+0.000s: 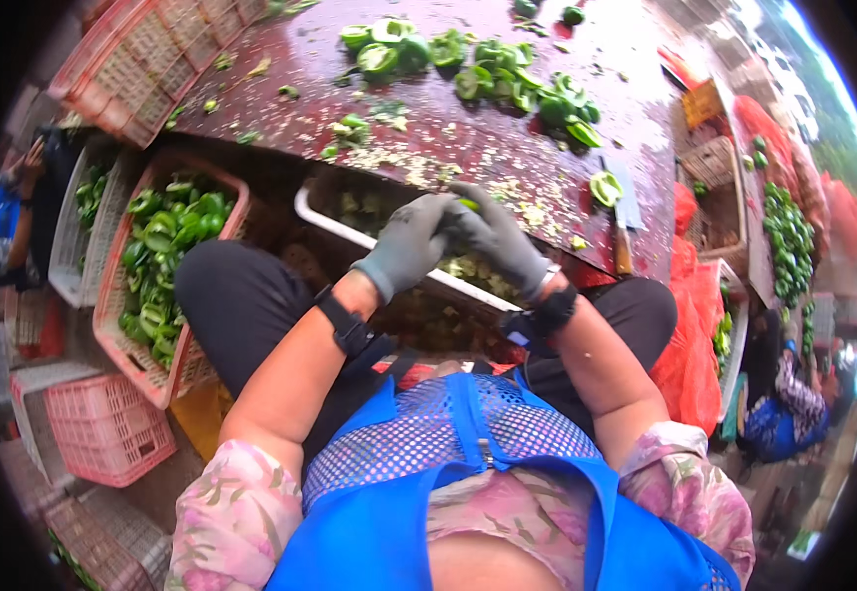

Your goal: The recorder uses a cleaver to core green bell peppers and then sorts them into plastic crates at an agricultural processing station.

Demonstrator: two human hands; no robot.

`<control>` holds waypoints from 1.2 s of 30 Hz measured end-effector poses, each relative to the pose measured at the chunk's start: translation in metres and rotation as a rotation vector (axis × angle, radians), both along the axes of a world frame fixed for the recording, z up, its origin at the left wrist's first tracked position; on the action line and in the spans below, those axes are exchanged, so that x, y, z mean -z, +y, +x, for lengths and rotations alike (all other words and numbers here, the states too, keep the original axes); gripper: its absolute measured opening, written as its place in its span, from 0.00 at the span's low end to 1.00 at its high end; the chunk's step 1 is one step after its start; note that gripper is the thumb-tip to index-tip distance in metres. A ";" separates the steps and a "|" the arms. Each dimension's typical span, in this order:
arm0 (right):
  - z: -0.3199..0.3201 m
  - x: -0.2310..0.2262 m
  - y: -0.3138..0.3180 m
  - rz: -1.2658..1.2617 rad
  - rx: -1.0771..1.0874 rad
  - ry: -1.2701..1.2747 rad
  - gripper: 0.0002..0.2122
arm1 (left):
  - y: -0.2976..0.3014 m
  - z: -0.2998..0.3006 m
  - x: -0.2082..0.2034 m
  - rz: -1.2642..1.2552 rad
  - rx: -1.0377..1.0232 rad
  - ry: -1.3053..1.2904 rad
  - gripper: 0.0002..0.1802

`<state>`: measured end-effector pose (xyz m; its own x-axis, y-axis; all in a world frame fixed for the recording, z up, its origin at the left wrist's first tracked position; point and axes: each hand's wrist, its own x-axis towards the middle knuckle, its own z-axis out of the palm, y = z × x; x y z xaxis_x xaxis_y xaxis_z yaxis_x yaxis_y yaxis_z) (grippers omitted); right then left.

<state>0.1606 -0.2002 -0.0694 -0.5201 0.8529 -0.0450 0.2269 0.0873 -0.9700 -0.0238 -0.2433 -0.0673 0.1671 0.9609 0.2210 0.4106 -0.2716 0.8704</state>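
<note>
Pepper (467,204), a small green piece, sits pinched between both gloved hands right at the near edge of the red table (507,148), over the white tray (322,219) that runs along that edge. Only a sliver of it shows between the fingers, so its long axis cannot be told. The left hand (407,244) closes on it from the left, the right hand (499,239) from the right and a little above, fingers curled and overlapping; neither is nearer, since both touch it.

Below the hands the tray holds pale scraps and seeds. More scraps are strewn over the table's near part, thickest just beyond the hands. Toward the far edge lies a loose row of cut peppers (492,74), well apart from the hands. A knife (624,212) lies near the table's right edge, blade pointing away, handle toward the person, with a pepper half (604,187) just beside its blade; it is closer to the right hand.

Off the table's left side, a pink crate (153,369) full of green peppers stands beside the person's left knee, with a white crate further left and another pink one at the table's far left corner. Nothing lies between the hands and the tray.
</note>
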 end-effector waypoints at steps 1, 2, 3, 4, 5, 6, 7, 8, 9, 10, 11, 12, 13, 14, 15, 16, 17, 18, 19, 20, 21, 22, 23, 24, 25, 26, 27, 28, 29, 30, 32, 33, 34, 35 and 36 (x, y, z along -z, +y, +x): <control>-0.005 0.002 -0.001 -0.013 -0.013 -0.014 0.23 | -0.003 0.002 0.005 0.028 0.036 0.030 0.16; -0.011 0.002 -0.003 -0.025 -0.020 -0.033 0.21 | -0.007 -0.001 0.003 0.081 0.020 0.101 0.14; -0.018 -0.001 -0.006 0.061 0.011 -0.129 0.19 | -0.007 -0.004 0.015 0.077 -0.020 0.141 0.14; -0.022 -0.001 -0.010 0.143 0.048 -0.226 0.18 | -0.010 -0.003 0.010 0.090 -0.049 0.151 0.11; -0.031 -0.008 -0.017 0.174 0.128 -0.276 0.17 | -0.012 -0.005 0.014 0.082 -0.100 0.262 0.10; -0.038 -0.012 -0.022 0.202 0.212 -0.327 0.16 | -0.012 -0.002 0.018 0.074 -0.148 0.373 0.10; -0.038 0.000 -0.020 0.135 0.282 -0.259 0.16 | -0.012 0.007 0.017 0.080 -0.178 0.417 0.09; -0.037 0.009 -0.019 0.066 0.399 -0.292 0.15 | -0.012 0.016 0.015 0.085 -0.213 0.463 0.09; -0.032 0.025 -0.018 -0.119 0.476 -0.069 0.14 | -0.011 0.023 0.013 0.091 -0.250 0.508 0.09; -0.032 0.028 -0.017 -0.303 0.530 0.157 0.14 | -0.009 0.023 0.014 0.114 -0.284 0.454 0.09; -0.024 0.029 -0.016 -0.412 0.520 0.302 0.13 | -0.007 0.020 0.016 0.137 -0.318 0.400 0.09; -0.008 0.028 -0.014 -0.520 0.505 0.448 0.13 | -0.004 0.016 0.018 0.159 -0.354 0.346 0.10; 0.003 0.002 -0.011 -0.308 0.452 0.255 0.12 | -0.002 -0.001 0.023 0.126 -0.379 0.343 0.10; 0.027 0.001 0.004 -0.194 0.429 0.246 0.11 | 0.002 -0.009 0.027 0.100 -0.379 0.331 0.11; 0.056 -0.004 0.024 0.153 0.394 -0.061 0.11 | 0.000 -0.013 0.024 0.128 -0.335 0.398 0.14; 0.076 -0.018 0.042 0.214 0.463 -0.350 0.10 | -0.005 -0.019 0.018 0.154 -0.299 0.471 0.17; 0.109 -0.022 0.066 0.329 0.530 -0.478 0.10 | -0.006 -0.011 0.009 0.172 -0.282 0.471 0.21; 0.137 -0.024 0.086 0.339 0.613 -0.597 0.11 | -0.009 -0.001 0.003 0.188 -0.265 0.472 0.25; 0.153 -0.028 0.099 0.522 0.631 -0.849 0.12 | -0.011 0.004 0.006 0.185 -0.210 0.411 0.26; 0.199 -0.005 0.114 0.724 0.636 -0.921 0.13 | -0.010 0.020 0.007 0.213 -0.141 0.311 0.25; 0.197 -0.003 0.118 0.594 0.522 -0.939 0.13 | -0.015 0.022 0.015 0.196 -0.103 0.310 0.25; 0.193 -0.005 0.119 0.465 0.414 -0.960 0.14 | -0.018 0.025 0.018 0.181 -0.057 0.306 0.24; 0.185 -0.003 0.118 0.498 0.346 -0.981 0.14 | -0.022 0.025 0.020 0.164 -0.001 0.297 0.23; 0.176 0.000 0.116 0.532 0.279 -1.003 0.14 | -0.026 0.025 0.022 0.146 0.056 0.287 0.21; 0.169 0.001 0.115 0.562 0.215 -1.026 0.15 | -0.028 0.026 0.021 0.125 0.093 0.312 0.19; 0.167 -0.001 0.117 0.575 0.215 -0.969 0.15 | -0.028 0.026 0.020 0.066 0.116 0.297 0.19; 0.164 -0.003 0.119 0.587 0.214 -0.912 0.16 | -0.029 0.026 0.019 0.006 0.138 0.281 0.19; 0.162 -0.010 0.121 0.601 0.217 -0.860 0.16 | -0.028 0.027 0.018 -0.049 0.163 0.261 0.18; 0.142 -0.054 0.117 0.474 0.246 -0.974 0.19 | -0.029 0.026 0.020 -0.081 0.169 0.234 0.18; 0.146 -0.036 0.135 0.281 0.339 -0.746 0.23 | -0.029 0.024 0.020 -0.076 0.180 0.241 0.17; 0.155 -0.030 0.157 0.490 0.427 -0.641 0.26 | -0.026 0.031 0.018 -0.051 0.224 0.243 0.17; 0.156 -0.024 0.168 0.436 0.411 -0.749 0.26 | -0.025 0.035 0.018 -0.044 0.236 0.245 0.17; 0.151 -0.021 0.179 0.383 0.389 -0.851 0.27 | -0.025 0.036 0.018 -0.038 0.241 0.247 0.17; 0.148 -0.019 0.187 0.329 0.368 -0.953 0.27 | -0.024 0.038 0.018 -0.030 0.248 0.249 0.17; 0.149 -0.018 0.194 0.305 0.360 -1.007 0.25 | -0.022 0.039 0.018 -0.022 0.257 0.251 0.17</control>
